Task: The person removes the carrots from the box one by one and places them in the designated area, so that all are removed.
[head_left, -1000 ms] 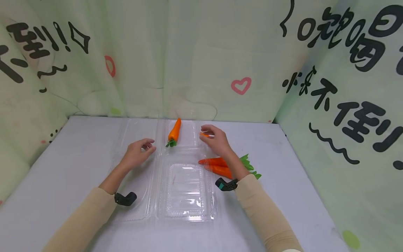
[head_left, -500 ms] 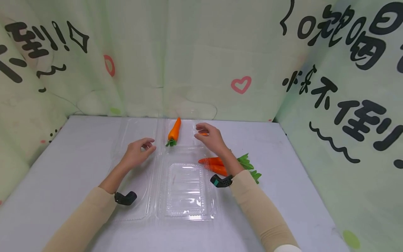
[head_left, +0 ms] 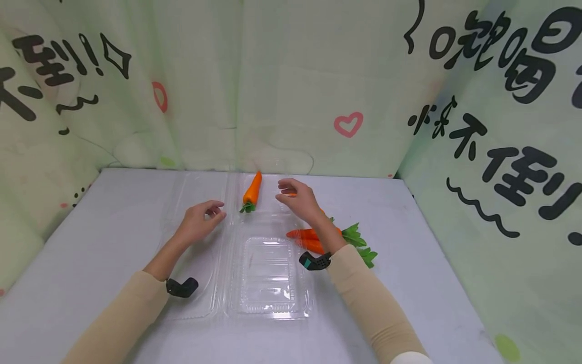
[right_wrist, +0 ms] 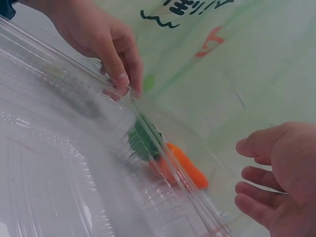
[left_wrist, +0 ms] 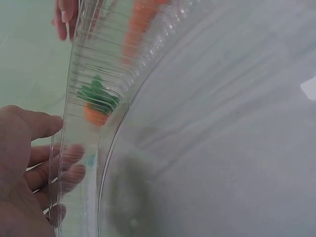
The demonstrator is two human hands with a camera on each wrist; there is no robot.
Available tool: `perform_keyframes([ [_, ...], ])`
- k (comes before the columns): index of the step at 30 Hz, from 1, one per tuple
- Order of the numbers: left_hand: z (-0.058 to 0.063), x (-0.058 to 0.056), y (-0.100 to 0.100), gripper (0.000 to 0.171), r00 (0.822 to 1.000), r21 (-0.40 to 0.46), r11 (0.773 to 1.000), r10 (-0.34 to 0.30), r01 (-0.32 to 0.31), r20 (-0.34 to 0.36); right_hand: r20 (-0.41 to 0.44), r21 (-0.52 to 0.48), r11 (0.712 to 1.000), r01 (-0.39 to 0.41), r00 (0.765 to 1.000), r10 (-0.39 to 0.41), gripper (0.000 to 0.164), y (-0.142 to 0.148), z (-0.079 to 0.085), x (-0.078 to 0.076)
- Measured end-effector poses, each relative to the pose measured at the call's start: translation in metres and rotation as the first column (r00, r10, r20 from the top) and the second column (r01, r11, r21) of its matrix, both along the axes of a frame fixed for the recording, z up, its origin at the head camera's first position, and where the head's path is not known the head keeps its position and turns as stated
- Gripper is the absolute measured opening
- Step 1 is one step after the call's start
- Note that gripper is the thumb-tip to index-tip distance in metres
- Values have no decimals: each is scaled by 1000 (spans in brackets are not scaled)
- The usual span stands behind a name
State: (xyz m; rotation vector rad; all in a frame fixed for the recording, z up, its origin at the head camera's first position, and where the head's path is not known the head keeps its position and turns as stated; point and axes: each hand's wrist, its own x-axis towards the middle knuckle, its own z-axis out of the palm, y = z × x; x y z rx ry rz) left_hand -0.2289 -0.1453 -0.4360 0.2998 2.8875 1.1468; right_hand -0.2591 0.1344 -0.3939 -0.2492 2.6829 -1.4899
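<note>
My left hand (head_left: 202, 220) pinches the rim of a clear hinged plastic container (head_left: 268, 278), whose two halves lie side by side. In the left wrist view the thumb is at the rim, with the fingers (left_wrist: 71, 175) showing through the plastic. Toward the container's far end lies an orange carrot (head_left: 252, 189), its short green leaves nearest me. My right hand (head_left: 302, 202) hovers to the right of that carrot, fingers loosely bent and holding nothing, as the right wrist view shows. Another carrot is mostly hidden behind this hand and wrist.
Two more carrots (head_left: 302, 234) with leafy tops lie to the right of the container, partly under my right forearm. The white table (head_left: 395, 212) ends at a pale green curtain (head_left: 282, 76) with printed characters. Each wrist carries a black camera (head_left: 182, 287).
My right hand has shifted left toward the carrot at the container's far end. More of the carrots beneath that forearm shows now. The left hand keeps its place at the rim.
</note>
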Motion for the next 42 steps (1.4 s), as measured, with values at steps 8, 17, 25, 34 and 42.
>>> perform_keyframes([
  [8, -1, 0, 1, 41, 1000, 4, 1000, 5, -5, 0, 27, -7, 1000, -26, 999, 26, 41, -7, -2, -2],
  [17, -4, 1, 0, 40, 1000, 5, 1000, 12, -12, 10, 38, 10, 999, -34, 999, 33, 42, -13, -2, -2],
  [25, -3, 0, 1, 39, 1000, -2, 1000, 7, -7, -1, 50, -5, 998, -55, 997, 55, 42, -15, -4, -5],
  [34, -3, -1, 2, 39, 1000, -22, 1000, 8, -8, -5, 55, 4, 998, -62, 997, 61, 42, -21, -7, -8],
  [42, -4, -2, 3, 39, 1000, -26, 1000, 9, -9, 6, 73, 37, 997, -69, 995, 66, 43, -24, -15, -14],
])
